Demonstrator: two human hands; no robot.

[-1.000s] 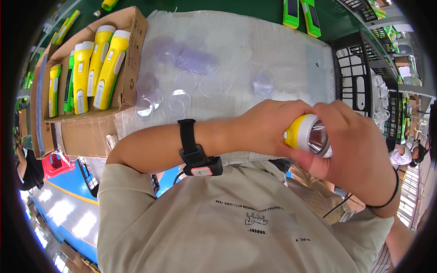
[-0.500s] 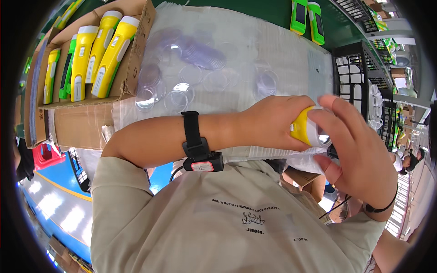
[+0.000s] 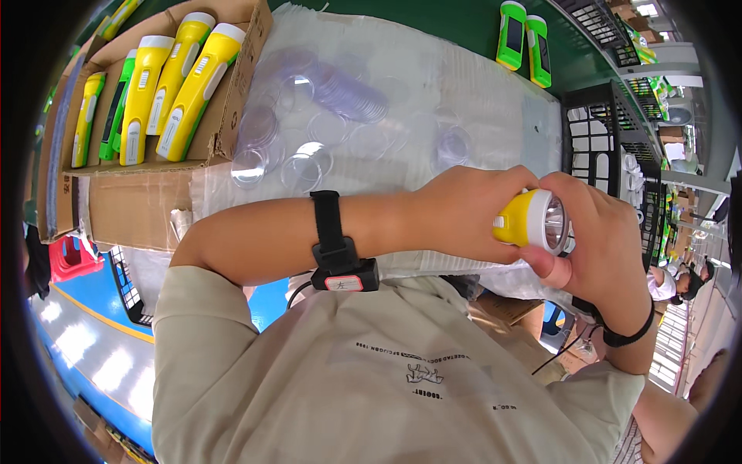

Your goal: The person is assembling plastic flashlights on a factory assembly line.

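Observation:
A yellow flashlight (image 3: 516,217) with a white head ring lies across my left hand (image 3: 464,213), whose fingers wrap its body. Its clear lens end points right. My right hand (image 3: 607,236) closes round the white head, thumb at the lower rim and fingers at the top edge. The rest of the flashlight's body is hidden in my left hand. Beyond my hands, thin clear round discs (image 3: 352,94) lie stacked and scattered on the covered table (image 3: 495,116).
At the far left, a cardboard box (image 3: 185,166) holds several yellow and green flashlights (image 3: 147,93). Two green devices with dark panels (image 3: 512,35) lie at the back right. Beside the table's right edge stands a black plastic crate (image 3: 591,116). Another person (image 3: 672,282) is in the right background.
My right hand has moved left and closed onto the flashlight's head; its fingers were apart and blurred before. The lens end now shows more fully. My left hand has barely moved.

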